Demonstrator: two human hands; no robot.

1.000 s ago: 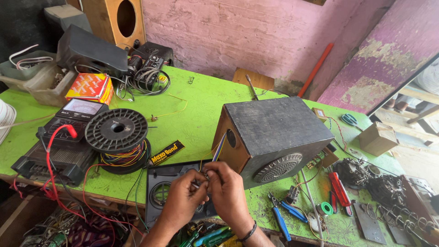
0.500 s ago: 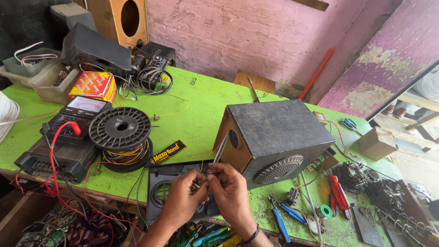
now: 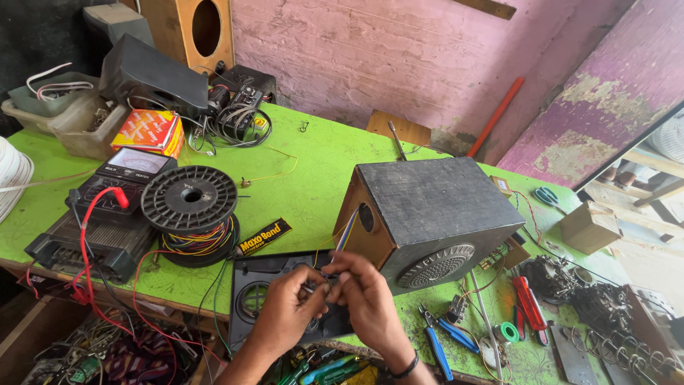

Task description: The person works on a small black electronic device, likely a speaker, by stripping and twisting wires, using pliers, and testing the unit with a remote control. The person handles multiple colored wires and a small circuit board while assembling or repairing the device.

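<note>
**Caller:** Speaker box point(image 3: 427, 214), black and boxy, is the biggest thing on the green bench point(image 3: 313, 178), lying on its side with the round grille facing the near edge. Tipped that way, I'd judge, so the hole in its wooden end panel points at the person.

**Partner:** And out of that hole run thin coloured wires point(image 3: 345, 239), straight down to the hands. Just in front lies a flat black panel point(image 3: 267, 296), right under the work, probably as a rest.

**Caller:** Left of it, the black wire spool point(image 3: 189, 199) sits on its flange, near enough to draw from. A meter point(image 3: 128, 171) with red lead is beside it.

**Partner:** Blue-handled pliers point(image 3: 445, 339) lie by the right wrist, within reach.

**Caller:** Now the hands. Left hand point(image 3: 285, 314) and right hand point(image 3: 367, 296) meet fingertip to fingertip, both pinched narrow on the wire ends.

**Partner:** Held close together over the panel; what sits between the tips is too small to tell.
</note>
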